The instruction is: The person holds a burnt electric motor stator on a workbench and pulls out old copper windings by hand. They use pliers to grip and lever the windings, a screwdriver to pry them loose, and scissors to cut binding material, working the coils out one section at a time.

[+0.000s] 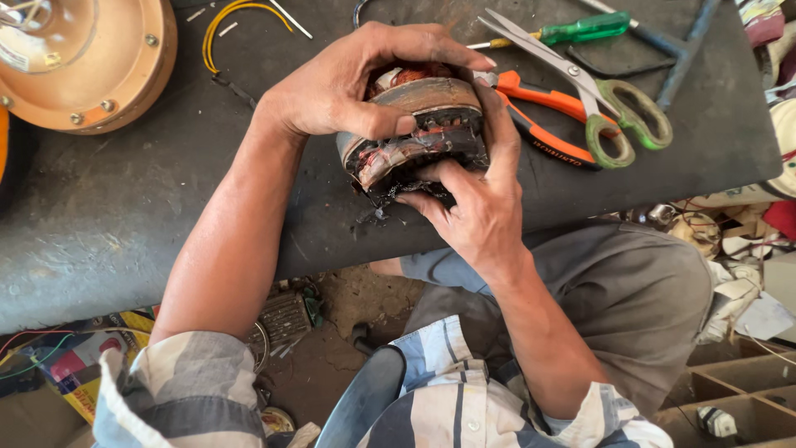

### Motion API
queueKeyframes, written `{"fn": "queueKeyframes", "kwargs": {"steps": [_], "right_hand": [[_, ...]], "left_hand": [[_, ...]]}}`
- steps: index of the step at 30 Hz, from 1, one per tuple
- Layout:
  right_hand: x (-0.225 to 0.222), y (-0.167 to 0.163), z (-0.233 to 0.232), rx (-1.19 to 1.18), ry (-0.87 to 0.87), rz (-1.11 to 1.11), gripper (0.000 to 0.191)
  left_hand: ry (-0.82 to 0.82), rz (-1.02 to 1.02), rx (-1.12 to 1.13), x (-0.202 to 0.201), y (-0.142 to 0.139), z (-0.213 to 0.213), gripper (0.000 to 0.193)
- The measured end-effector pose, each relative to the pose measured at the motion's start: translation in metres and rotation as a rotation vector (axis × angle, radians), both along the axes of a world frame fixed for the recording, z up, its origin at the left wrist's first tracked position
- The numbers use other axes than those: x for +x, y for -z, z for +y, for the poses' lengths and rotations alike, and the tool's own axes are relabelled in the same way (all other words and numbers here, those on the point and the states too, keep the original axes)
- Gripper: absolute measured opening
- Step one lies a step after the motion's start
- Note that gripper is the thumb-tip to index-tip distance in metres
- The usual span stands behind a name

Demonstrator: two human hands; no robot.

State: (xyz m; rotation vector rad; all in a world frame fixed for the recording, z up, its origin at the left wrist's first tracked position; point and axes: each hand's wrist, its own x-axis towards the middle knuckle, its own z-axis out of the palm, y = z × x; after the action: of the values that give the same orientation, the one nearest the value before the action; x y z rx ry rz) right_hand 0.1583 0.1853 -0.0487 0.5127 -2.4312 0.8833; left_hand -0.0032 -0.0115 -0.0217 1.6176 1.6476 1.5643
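Head view looks down on a dark counter [124,216] that fills the upper half of the frame, its near edge running across the middle so that the work sits right at the person's lap. At upper left lies a round tan motor housing [91,62], cut off by the frame edge. At upper centre both hands wrap a burnt motor stator [427,124], tilted on the counter's edge. The left hand [348,83] clamps over its top, thumb pressed on the outer band, apparently to steady it. The right hand [481,207] cups it from below, fingers curled tight into the charred windings; what the fingertips pinch is hidden. Just right lie orange-handled pliers [547,124], green-handled scissors [613,108] and a green screwdriver [584,29], within easy reach. A yellow wire [217,25] loops at top.
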Motion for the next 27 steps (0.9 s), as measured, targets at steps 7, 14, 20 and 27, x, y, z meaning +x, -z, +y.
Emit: {"fn": "queueKeyframes", "kwargs": {"steps": [7,14,20,27], "right_hand": [[0.0004,0.0004,0.0015,0.017,-0.002,-0.006,0.036],[0.0003,0.0036,0.0051,0.02,-0.035,-0.01,0.03],[-0.0012,0.0068,0.0036,-0.007,-0.029,-0.031,0.029],[-0.0049,0.0061,0.005,-0.042,0.002,-0.058,0.03]], "left_hand": [[-0.003,-0.044,0.013,0.0,0.0007,0.0002,0.063],[0.003,-0.119,0.025,0.0002,0.0004,0.0019,0.064],[0.013,-0.105,0.028,-0.0023,0.0028,0.0012,0.069],[-0.033,0.007,0.015,-0.0039,0.0032,0.0031,0.068]]}}
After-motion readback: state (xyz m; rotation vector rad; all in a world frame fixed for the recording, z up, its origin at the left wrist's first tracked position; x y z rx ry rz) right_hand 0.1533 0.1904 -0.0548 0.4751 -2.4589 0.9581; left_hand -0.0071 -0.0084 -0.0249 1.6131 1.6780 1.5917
